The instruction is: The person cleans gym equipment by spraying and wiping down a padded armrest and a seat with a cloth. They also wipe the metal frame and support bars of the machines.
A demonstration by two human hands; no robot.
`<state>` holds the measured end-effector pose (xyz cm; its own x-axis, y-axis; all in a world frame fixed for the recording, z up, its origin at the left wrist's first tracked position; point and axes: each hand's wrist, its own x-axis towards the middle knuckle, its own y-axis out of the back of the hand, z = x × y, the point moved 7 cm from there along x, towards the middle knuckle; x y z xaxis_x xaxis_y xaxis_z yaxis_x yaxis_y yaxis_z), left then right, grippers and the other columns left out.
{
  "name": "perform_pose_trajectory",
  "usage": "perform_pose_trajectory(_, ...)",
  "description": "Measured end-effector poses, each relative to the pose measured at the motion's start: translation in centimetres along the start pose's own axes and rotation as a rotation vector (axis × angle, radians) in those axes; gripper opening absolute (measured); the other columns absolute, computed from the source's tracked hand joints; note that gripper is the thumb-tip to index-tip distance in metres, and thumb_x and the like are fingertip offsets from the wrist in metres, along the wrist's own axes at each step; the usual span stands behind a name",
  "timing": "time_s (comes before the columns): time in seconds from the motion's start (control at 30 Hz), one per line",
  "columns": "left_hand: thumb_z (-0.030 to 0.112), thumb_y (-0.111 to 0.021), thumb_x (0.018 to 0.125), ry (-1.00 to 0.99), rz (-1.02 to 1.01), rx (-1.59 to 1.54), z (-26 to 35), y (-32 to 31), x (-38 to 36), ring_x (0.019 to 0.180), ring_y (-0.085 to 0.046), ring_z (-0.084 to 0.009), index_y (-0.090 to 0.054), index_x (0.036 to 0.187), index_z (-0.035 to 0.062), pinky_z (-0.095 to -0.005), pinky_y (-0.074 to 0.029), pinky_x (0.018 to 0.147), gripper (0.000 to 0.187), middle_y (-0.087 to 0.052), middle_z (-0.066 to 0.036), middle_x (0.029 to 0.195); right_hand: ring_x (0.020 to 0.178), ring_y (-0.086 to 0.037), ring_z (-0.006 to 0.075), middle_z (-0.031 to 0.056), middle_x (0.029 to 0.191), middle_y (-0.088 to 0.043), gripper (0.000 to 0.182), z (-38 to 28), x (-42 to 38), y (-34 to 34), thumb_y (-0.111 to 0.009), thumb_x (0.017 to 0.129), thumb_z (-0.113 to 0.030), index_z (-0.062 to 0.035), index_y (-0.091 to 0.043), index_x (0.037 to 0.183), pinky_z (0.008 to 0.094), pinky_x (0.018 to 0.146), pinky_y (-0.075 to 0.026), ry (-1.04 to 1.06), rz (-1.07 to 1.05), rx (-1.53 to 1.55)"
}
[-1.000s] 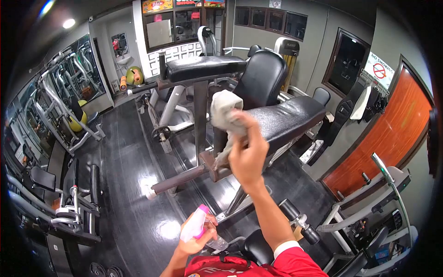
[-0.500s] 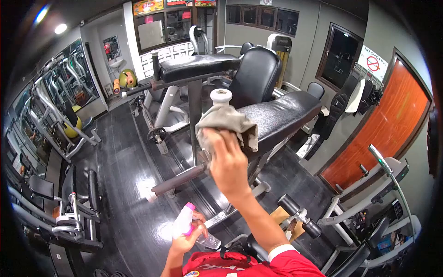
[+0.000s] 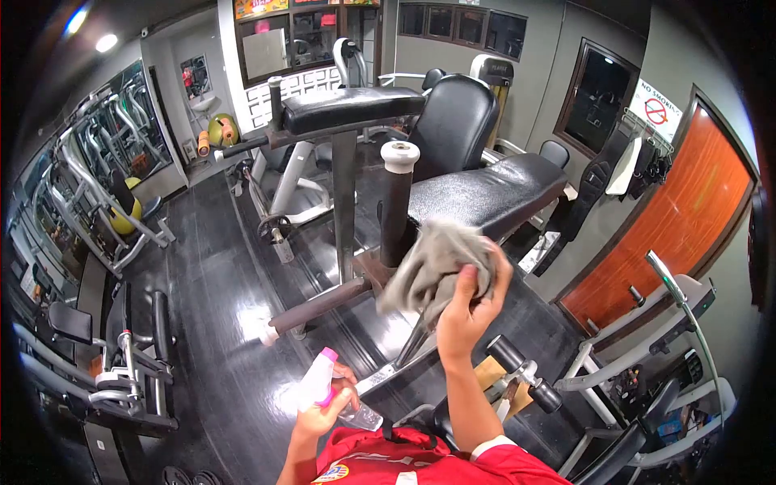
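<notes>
In my right hand [image 3: 473, 311] is a crumpled grey-beige cloth [image 3: 440, 271], slightly blurred, held in front of the gym machine's near padded arm. My left hand [image 3: 331, 408], low in the view, is wrapped round a clear spray bottle [image 3: 361, 416] with a pink and white top. Just left of the cloth stands an upright dark handle [image 3: 397, 202] with a white end cap. A second grip [image 3: 315, 311], brown and worn, sticks out to the lower left. Behind the cloth lies the long black arm pad [image 3: 493, 194].
The machine's black backrest [image 3: 454, 121] and a far arm pad [image 3: 352, 109] stand ahead. An orange door [image 3: 647, 242] is at the right, near a grey-framed machine [image 3: 630, 364]. Roller pads [image 3: 525, 376] sit low by my right arm. More equipment [image 3: 121, 347] and mirrors line the left.
My right hand has come off the upright handle with the cloth and moved right and down, baring the handle. The left hand keeps the spray bottle at about the same place.
</notes>
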<state>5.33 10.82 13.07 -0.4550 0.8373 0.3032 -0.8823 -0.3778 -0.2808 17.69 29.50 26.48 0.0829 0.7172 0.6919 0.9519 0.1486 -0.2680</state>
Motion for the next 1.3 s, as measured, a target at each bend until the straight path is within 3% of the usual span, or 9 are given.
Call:
perform_pose_trajectory(0.07,-0.009,-0.05,0.084,-0.007,-0.006,0.028,-0.2,0.3,-0.1,0.066,-0.06,-0.0189,-0.04,0.112,-0.0014,-0.0312,-0.05,0.06,0.03,-0.051,-0.016,0.093,0.109,-0.05,0.0189,0.0109,0.114,-0.052,0.029,-0.1,-0.4,-0.8,-0.053,0.089,-0.008,0.0018,-0.047,0.116,0.032,0.093,-0.038,0.373,0.158,-0.061)
perform_pose_trajectory(0.13,-0.009,-0.05,0.085,-0.018,-0.017,0.056,0.0,0.3,-0.1,0.066,-0.06,-0.0188,-0.04,0.112,-0.0015,-0.0312,-0.05,0.06,0.03,-0.051,-0.016,0.093,0.113,-0.051,0.0348,0.0196,0.124,-0.049,0.043,-1.6,0.9,-5.3,-0.061,0.075,0.001,-0.0011,-0.048,0.116,0.0392,0.093,-0.041,0.634,-0.24,-0.46)
perform_pose_trajectory(0.3,-0.006,-0.05,0.085,-0.057,-0.027,0.093,0.7,0.4,0.3,0.065,-0.06,-0.0192,-0.04,0.113,-0.0011,-0.0301,-0.049,0.06,0.03,-0.051,-0.017,0.093,0.107,-0.05,0.0429,0.0231,0.121,-0.05,0.048,-0.2,0.2,-8.2,-0.058,0.071,0.007,-0.0077,-0.048,0.116,0.044,0.089,-0.043,0.374,-0.418,-0.42)
perform_pose_trajectory(0.53,0.012,-0.055,0.087,-0.038,0.107,-0.054,-0.3,1.0,0.5,0.059,-0.059,-0.0214,-0.039,0.11,0.0001,-0.0355,-0.05,0.058,0.031,-0.051,-0.014,0.09,0.089,-0.06,0.0382,0.0202,0.101,-0.059,0.035,0.9,-5.4,-6.8,-0.056,0.081,0.0,-0.0056,-0.05,0.114,0.0423,0.073,-0.048,0.117,-0.648,-0.465)
perform_pose_trajectory(0.67,0.01,-0.053,0.088,-0.123,0.05,-0.06,0.1,1.2,0.3,0.06,-0.059,-0.0215,-0.039,0.112,0.0,-0.035,-0.049,0.059,0.03,-0.05,-0.016,0.091,0.092,-0.055,0.0155,0.0117,0.1,-0.059,0.022,0.9,-1.0,-4.4,-0.051,0.09,-0.007,0.0001,-0.05,0.112,0.0269,0.082,-0.042,-0.212,-0.403,-0.116)
perform_pose_trajectory(0.77,0.012,-0.054,0.088,-0.121,0.043,-0.064,0.0,1.5,0.1,0.059,-0.059,-0.0217,-0.039,0.112,-0.0001,-0.0354,-0.049,0.058,0.031,-0.049,-0.016,0.091,0.101,-0.054,0.0206,0.0118,0.108,-0.057,0.023,0.8,0.7,-3.3,-0.052,0.089,-0.005,0.0008,-0.051,0.111,0.0308,0.09,-0.04,-0.099,-0.062,0.126)
perform_pose_trajectory(0.87,0.022,-0.057,0.088,-0.074,0.093,-0.055,0.0,1.9,-0.7,0.056,-0.058,-0.0216,-0.039,0.111,0.0007,-0.0369,-0.049,0.057,0.036,-0.049,-0.013,0.09,0.115,-0.048,0.0313,0.0143,0.112,-0.058,0.036,-3.6,1.5,-6.3,-0.063,0.073,0.0,-0.0055,-0.057,0.108,0.0435,0.097,-0.038,0.7,-0.199,-0.317)
perform_pose_trajectory(1.0,0.026,-0.059,0.088,-0.071,0.08,-0.104,-0.2,2.4,-1.3,0.055,-0.058,-0.0217,-0.038,0.115,0.0023,-0.0366,-0.048,0.056,0.042,-0.048,-0.014,0.092,0.113,-0.049,0.0241,0.0025,0.111,-0.059,0.027,-1.9,1.4,-11.1,-0.061,0.072,-0.007,-0.0109,-0.061,0.099,0.0426,0.093,-0.041,0.727,-0.43,-0.76)
perform_pose_trajectory(1.3,0.026,-0.059,0.088,-0.083,0.065,-0.091,0.2,2.4,-1.6,0.055,-0.058,-0.0215,-0.038,0.113,0.0023,-0.0366,-0.048,0.056,0.04,-0.048,-0.014,0.092,0.092,-0.057,0.0214,0.0033,0.096,-0.062,0.028,0.5,-2.7,-7.4,-0.06,0.074,-0.012,-0.0098,-0.059,0.102,0.0352,0.083,-0.044,0.619,-0.665,-0.768)
